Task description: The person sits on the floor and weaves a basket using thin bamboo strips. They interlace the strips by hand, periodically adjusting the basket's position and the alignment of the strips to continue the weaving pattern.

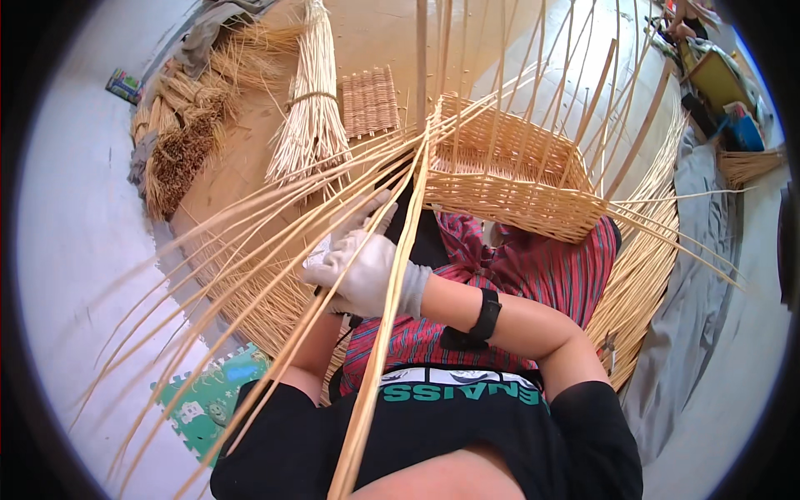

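Note:
A woven wicker basket [517, 198] rests tilted on my lap, with tall upright stakes and a fan of long pale strands [275, 225] sweeping off its left corner. My right hand [362, 271], in a whitish glove, is closed beneath the fan, its fingers curled. Several strands pass in front of it, so whatever it holds is hidden. Just beyond it, my left hand [365, 212], also gloved, reaches up among the strands near the basket's corner. Strands and the right hand cover most of it, leaving its grip unclear. A thick bundle of strands [379, 358] runs down past my right wrist toward my chest.
A tied bundle of pale rods [312, 100] stands ahead, beside a flat woven panel [369, 102]. Darker bundles [179, 125] lie at far left. Loose rods [646, 292] spread along my right, next to grey cloth [687, 333]. A green foam mat [204, 408] lies at lower left.

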Action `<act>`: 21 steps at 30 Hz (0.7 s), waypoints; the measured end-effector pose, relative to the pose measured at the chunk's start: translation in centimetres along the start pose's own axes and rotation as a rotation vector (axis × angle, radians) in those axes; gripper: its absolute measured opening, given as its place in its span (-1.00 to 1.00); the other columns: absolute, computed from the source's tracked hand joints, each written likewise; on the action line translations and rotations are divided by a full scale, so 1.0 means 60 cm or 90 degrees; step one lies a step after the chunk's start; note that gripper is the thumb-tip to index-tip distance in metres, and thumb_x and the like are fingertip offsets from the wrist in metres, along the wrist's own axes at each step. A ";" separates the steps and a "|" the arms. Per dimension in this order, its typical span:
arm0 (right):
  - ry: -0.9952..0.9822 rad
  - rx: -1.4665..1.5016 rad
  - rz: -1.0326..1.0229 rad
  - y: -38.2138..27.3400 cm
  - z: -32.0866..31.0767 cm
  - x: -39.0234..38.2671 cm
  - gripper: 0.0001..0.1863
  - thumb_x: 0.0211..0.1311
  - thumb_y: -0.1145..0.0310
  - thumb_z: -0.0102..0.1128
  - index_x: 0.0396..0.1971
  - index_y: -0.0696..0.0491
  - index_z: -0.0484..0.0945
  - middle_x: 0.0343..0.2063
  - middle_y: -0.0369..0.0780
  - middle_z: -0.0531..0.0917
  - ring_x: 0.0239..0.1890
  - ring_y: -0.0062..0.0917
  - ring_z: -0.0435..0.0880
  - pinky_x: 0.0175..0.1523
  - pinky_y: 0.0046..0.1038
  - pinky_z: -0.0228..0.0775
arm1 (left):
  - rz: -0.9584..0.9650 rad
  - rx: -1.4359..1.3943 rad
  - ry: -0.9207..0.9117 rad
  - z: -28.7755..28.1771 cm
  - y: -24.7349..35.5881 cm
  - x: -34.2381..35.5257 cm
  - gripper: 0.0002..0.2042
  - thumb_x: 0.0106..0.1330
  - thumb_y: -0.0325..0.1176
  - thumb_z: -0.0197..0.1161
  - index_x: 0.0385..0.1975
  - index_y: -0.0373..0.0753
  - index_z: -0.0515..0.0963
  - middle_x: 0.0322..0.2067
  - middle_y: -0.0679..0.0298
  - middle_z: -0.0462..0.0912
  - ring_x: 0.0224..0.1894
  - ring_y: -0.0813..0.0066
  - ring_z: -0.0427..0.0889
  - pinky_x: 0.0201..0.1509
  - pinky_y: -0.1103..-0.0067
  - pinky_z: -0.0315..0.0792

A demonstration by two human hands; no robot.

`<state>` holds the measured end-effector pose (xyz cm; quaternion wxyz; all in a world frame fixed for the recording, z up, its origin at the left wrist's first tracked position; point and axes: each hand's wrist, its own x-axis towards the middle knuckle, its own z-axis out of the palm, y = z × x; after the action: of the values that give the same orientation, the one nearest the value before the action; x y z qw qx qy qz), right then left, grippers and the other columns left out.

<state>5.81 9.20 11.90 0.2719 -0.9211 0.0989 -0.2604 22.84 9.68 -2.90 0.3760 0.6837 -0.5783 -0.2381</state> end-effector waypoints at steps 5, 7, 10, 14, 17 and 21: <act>-0.029 0.057 0.069 0.030 -0.037 0.045 -0.77 0.15 0.13 0.24 -0.44 -0.03 0.72 -0.55 -0.08 0.71 -0.42 -0.13 0.74 -0.20 -0.13 0.57 | -0.006 -0.002 -0.022 0.014 0.007 0.021 -0.41 0.43 -0.35 0.26 0.40 -0.32 0.21 0.08 0.06 0.53 0.05 0.36 0.50 0.11 0.53 0.40; 0.011 0.104 0.063 0.070 -0.022 0.044 -0.68 0.16 0.00 0.38 -0.42 -0.04 0.75 -0.57 -0.13 0.68 -0.47 -0.15 0.70 -0.31 -0.20 0.56 | 0.001 -0.002 -0.031 0.028 0.005 0.042 -0.39 0.42 -0.36 0.26 0.41 -0.32 0.19 0.11 0.06 0.51 0.08 0.35 0.49 0.14 0.52 0.38; -0.024 0.045 0.201 0.206 0.037 0.020 -0.59 0.15 -0.10 0.36 -0.45 -0.01 0.76 -0.55 -0.11 0.70 -0.46 -0.19 0.72 -0.30 -0.24 0.58 | 0.005 0.010 -0.053 0.044 0.015 0.063 -0.37 0.42 -0.37 0.26 0.43 -0.31 0.16 0.14 0.04 0.50 0.12 0.33 0.48 0.18 0.51 0.36; 0.025 0.027 0.200 0.193 0.036 0.014 -0.63 0.05 0.00 0.46 -0.49 0.05 0.75 -0.61 -0.08 0.66 -0.52 -0.24 0.71 -0.35 -0.30 0.57 | -0.012 0.016 -0.067 0.049 -0.004 0.072 -0.34 0.41 -0.38 0.27 0.45 -0.31 0.13 0.19 0.03 0.47 0.18 0.32 0.45 0.24 0.50 0.33; 0.096 0.153 0.204 0.185 0.048 0.000 -0.66 0.05 0.07 0.47 -0.57 0.07 0.71 -0.65 -0.08 0.62 -0.56 -0.24 0.68 -0.41 -0.31 0.53 | -0.007 0.016 -0.092 0.057 -0.004 0.081 -0.31 0.41 -0.39 0.27 0.47 -0.30 0.10 0.22 0.02 0.46 0.22 0.30 0.44 0.28 0.49 0.31; 0.254 -0.039 0.083 0.177 0.118 -0.037 -0.63 0.05 0.08 0.45 -0.73 0.02 0.63 -0.78 -0.16 0.52 -0.61 -0.21 0.59 -0.44 -0.24 0.44 | -0.013 -0.005 -0.121 0.058 -0.001 0.092 -0.28 0.40 -0.41 0.28 0.50 -0.29 0.07 0.27 0.01 0.43 0.28 0.29 0.41 0.34 0.47 0.28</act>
<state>7.27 4.27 -0.02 0.2352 -0.8509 0.2183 -0.4160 21.45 3.48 -4.43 0.3198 0.6623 -0.6037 -0.3078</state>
